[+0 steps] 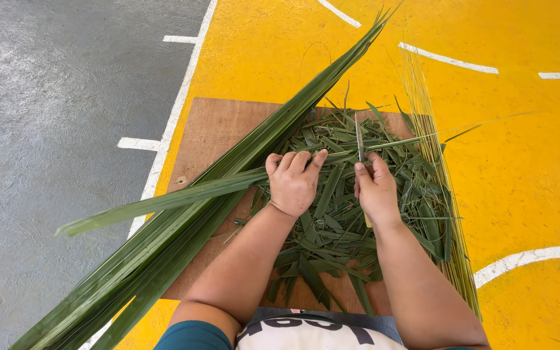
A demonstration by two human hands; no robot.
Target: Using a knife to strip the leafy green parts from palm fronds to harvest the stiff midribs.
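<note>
Pinching a long green leaf (228, 185) between thumb and curled fingers, the left hand (294, 181) holds it taut across the middle of the board (212, 126). The right hand (376, 191) is closed around a small knife (359, 137), its blade pointing away from the body and resting against the same leaf just right of the left fingertips. The leaf runs from beyond the board's left edge to its right side, crossing a heap of cut strips (338, 220) that covers the board's right half. A bundle of whole leaves (183, 223) lies diagonally over the left edge; pale stripped ribs (435, 155) line the right edge. Judging by the grip, clean work calls for keeping the leaf stretched, the blade hugging the rib, and the left thumb clear of the edge.
</note>
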